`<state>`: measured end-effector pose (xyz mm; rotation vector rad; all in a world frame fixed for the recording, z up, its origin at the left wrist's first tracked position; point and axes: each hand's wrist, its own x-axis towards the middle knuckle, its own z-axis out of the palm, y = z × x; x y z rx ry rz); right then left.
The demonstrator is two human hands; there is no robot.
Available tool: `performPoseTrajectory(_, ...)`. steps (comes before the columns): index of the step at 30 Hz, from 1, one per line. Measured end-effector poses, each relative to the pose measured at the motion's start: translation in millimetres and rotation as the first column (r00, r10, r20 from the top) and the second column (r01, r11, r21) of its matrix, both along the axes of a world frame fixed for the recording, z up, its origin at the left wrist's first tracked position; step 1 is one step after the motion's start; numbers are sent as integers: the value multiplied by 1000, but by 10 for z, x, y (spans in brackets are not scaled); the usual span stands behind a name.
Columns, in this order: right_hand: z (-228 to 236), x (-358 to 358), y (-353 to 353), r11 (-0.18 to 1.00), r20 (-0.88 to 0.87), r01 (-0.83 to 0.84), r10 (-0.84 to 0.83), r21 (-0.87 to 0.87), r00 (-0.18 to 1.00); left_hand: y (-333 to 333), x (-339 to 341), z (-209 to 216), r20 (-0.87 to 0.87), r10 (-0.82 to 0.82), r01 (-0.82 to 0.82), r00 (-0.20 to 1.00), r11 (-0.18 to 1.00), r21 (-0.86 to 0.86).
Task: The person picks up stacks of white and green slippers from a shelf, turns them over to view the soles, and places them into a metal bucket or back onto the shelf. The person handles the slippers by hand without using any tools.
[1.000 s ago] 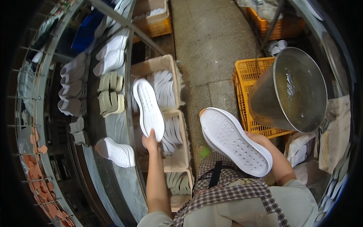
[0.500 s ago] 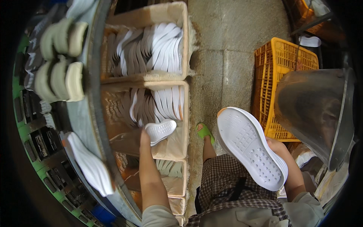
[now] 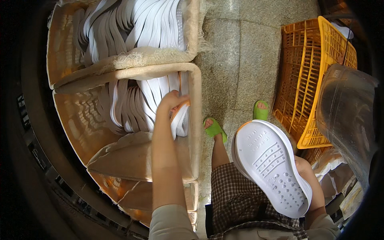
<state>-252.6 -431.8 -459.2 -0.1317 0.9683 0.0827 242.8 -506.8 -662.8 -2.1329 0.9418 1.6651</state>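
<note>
My left hand (image 3: 173, 101) reaches into the near lined bin (image 3: 195, 120), its fingers closed round a white shoe sole (image 3: 181, 120) with an orange end. That sole stands against the bin's right wall, beside a packed row of white and grey soles (image 3: 134, 105). On the right, my right hand (image 3: 305, 171) grips a large white shoe sole (image 3: 269, 160) from its right edge. Its dimpled, ribbed face is turned up and an orange patch marks its far end. A darker edge shows under its left side; whether that is another sole, I cannot tell.
Beyond the near bin, another lined bin (image 3: 132, 60) holds more white and grey soles. Yellow plastic crates (image 3: 301, 80) stand right of the concrete floor (image 3: 224, 52), with a dark translucent sheet-like container (image 3: 346, 116) nearer. Green slippers (image 3: 215, 129) are on my feet.
My left hand has carried its sole from above the bin down beside the row. The view has swung left, away from the workbench, and my right hand still grips its sole.
</note>
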Motion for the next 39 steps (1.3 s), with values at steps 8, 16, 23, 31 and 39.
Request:
performPoseTrajectory(8, 3, 197, -97, 996, 46, 74, -77, 53, 996, 943, 202, -116, 91, 40, -25, 995, 987, -158)
performPoseTrajectory(16, 302, 245, -305, 984, 229, 40, 1, -175, 974, 293, -286, 1219, 20, 348, -230, 937, 661, -714)
performPoseTrajectory(23, 1032, 28, -290, 889, 499, 65, 192, -453, 845, -553, -1949, 3762, -391, -791, 404, 470, 587, -701)
performPoseTrajectory(31, 1895, -460, 381, 809, 458, -2, 336, -588, 823, -82, -2999, 4395, -898, -403, 796, 175, 594, -112)
performPoseTrajectory(39, 2882, -1508, 705, 441, 10, 399, -661, -804, 750, -575, -3671, 5607, -613, -767, 812, 188, 472, -342)
